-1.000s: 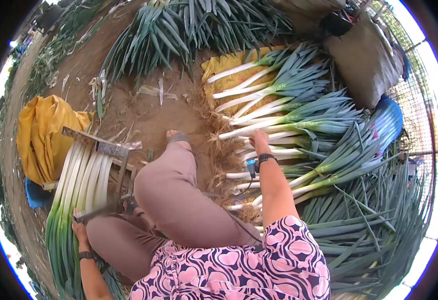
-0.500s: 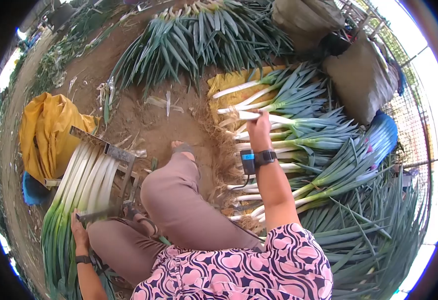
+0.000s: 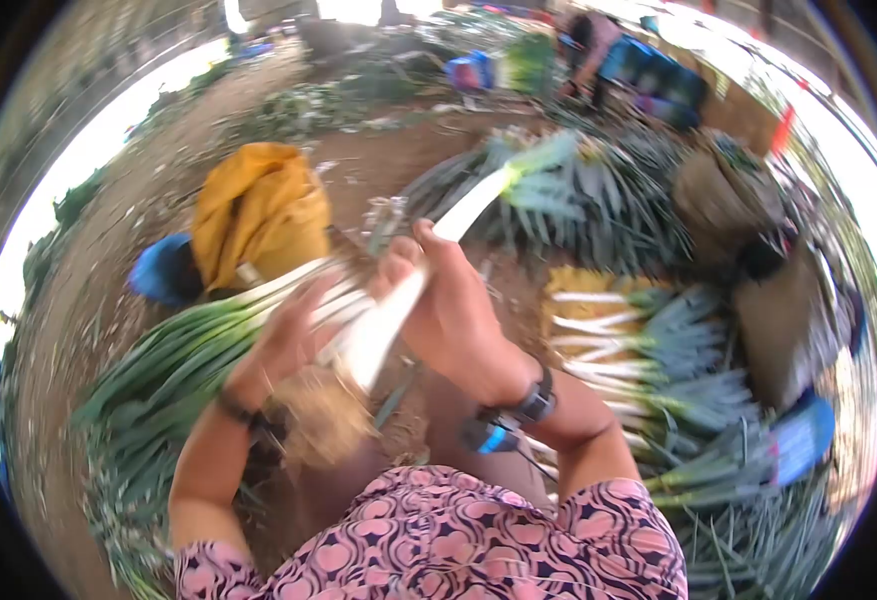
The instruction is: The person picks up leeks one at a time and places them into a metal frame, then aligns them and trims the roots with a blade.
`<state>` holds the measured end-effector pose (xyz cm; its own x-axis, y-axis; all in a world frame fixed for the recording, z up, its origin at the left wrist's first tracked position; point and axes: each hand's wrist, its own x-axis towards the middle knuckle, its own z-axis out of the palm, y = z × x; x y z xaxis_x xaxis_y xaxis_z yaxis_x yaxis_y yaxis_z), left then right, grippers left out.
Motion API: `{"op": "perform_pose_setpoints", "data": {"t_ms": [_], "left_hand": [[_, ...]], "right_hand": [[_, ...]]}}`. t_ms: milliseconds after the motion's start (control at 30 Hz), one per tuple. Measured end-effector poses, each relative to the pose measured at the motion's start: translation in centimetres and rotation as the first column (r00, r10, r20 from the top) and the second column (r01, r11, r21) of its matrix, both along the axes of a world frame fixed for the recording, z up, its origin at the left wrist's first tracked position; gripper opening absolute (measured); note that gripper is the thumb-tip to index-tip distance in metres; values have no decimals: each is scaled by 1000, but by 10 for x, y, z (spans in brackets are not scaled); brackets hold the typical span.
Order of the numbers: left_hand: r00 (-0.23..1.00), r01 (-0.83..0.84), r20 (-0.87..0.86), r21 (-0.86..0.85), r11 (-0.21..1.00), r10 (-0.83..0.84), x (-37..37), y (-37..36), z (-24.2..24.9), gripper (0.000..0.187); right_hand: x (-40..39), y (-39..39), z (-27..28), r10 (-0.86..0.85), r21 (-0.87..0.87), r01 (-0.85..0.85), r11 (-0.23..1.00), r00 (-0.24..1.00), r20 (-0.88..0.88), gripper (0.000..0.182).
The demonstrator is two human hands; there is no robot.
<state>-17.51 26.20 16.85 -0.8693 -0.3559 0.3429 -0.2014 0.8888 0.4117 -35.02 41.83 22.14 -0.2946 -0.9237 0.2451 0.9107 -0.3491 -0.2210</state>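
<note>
A leek [image 3: 390, 318] slants across the middle of the view, its bushy roots low and its green leaves high at the upper right. My right hand [image 3: 450, 305] is wrapped round its white stem. Close to the stem's root end is my left hand [image 3: 293, 335], smeared by motion; its fingers are too blurred to read. Behind my left hand lies a bundle of leeks [image 3: 193, 350], green leaves toward the lower left. More leeks [image 3: 618, 365] lie in a row at the right on a yellow sack [image 3: 583, 282].
A yellow sack [image 3: 258, 215] and a blue one [image 3: 166, 268] stand at the left. A leek pile [image 3: 598, 190] lies ahead. Large grey-brown sacks [image 3: 783, 320] are at the right. A person [image 3: 593, 50] bends down in the far background.
My right hand has moved from the right-hand row to the middle, now with a leek. My left hand has risen from the left bundle toward it. The view has tilted up and turned.
</note>
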Motion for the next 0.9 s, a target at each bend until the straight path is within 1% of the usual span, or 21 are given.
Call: {"op": "perform_pose_setpoints", "data": {"t_ms": [33, 67, 100, 133, 167, 200, 233, 300, 333, 367, 400, 433, 500, 567, 600, 667, 700, 767, 833, 867, 900], "left_hand": [[992, -19, -124, -133, 991, 2, -19, 11, 20, 78], [979, -63, -202, -261, 963, 10, -28, 7, 35, 80], [953, -121, -302, -442, 889, -20, -31, -6, 46, 80], [952, -206, -303, -550, 809, 36, -31, -15, 63, 80], [937, -231, -348, -620, 750, 1, -23, -22, 75, 79], [936, -277, -352, -683, 676, 28, -14, -36, 80, 78], [932, -278, -362, -724, 631, -4, -3, -45, 88, 67], [946, -286, -324, -833, 473, 2, 34, -63, 100, 47], [963, -261, -264, -863, 432, 54, 54, -67, 104, 41], [974, -226, -202, -890, 395, 103, 74, -71, 106, 36], [978, -189, -145, -914, 358, 148, 91, -76, 103, 30], [971, -171, -98, -923, 345, 219, 107, -79, 94, 29], [937, -130, -14, -942, 311, 349, 133, -83, 74, 28], [892, -216, -89, -945, 245, 443, 149, -87, 51, 27], [864, -257, -128, -944, 208, 487, 154, -88, 37, 26], [763, -294, -86, -929, 225, 640, 158, -86, 12, 25], [702, -313, -61, -922, 230, 709, 159, -85, -1, 24], [641, -294, 8, -921, 255, 767, 162, -89, -33, 24], [598, -276, 77, -915, 295, 798, 164, -91, -68, 26], [589, -268, 110, -908, 322, 800, 164, -91, -86, 27], [580, -261, 143, -900, 349, 802, 164, -90, -98, 27]], "right_hand": [[17, 9, 7, 110, 50, -107, 993, 992, -65, 14], [31, 18, 13, 192, 76, -182, 980, 969, -154, 16], [41, 26, 15, 268, 107, -249, 963, 933, -239, 17], [47, 33, 14, 325, 162, -284, 945, 867, -377, 19], [50, 36, 11, 371, 214, -304, 928, 780, -504, 20], [52, 39, 7, 422, 260, -332, 907, 690, -589, 26], [49, 43, -1, 483, 278, -399, 874, 639, -599, 36], [37, 36, -17, 506, 372, -374, 849, 380, -774, 42], [29, 29, -17, 540, 431, -401, 808, 214, -814, 42], [21, 21, -28, 513, 473, -328, 818, 45, -857, 39], [11, 4, -39, 474, 498, -181, 848, -159, -866, 37], [-1, -16, -48, 440, 482, -31, 876, -361, -822, 35], [-31, -64, -67, 129, 152, 12, 988, -597, -792, 32], [-60, -116, -93, -57, -71, 2, 997, -579, -813, 36], [-63, -138, -96, -55, -96, 38, 995, -595, -802, 35], [-57, -176, -104, -49, -146, 105, 984, -625, -779, 35], [-57, -195, -125, -76, -160, 104, 982, -555, -828, 35], [-53, -236, -179, -134, -192, 106, 976, -404, -905, 36], [-41, -246, -204, -1, -185, 188, 965, -700, -714, 37], [-44, -253, -211, 47, -85, 218, 972, -539, -841, 32], [-30, -245, -228, 80, -140, 245, 959, -712, -697, 31]]}}
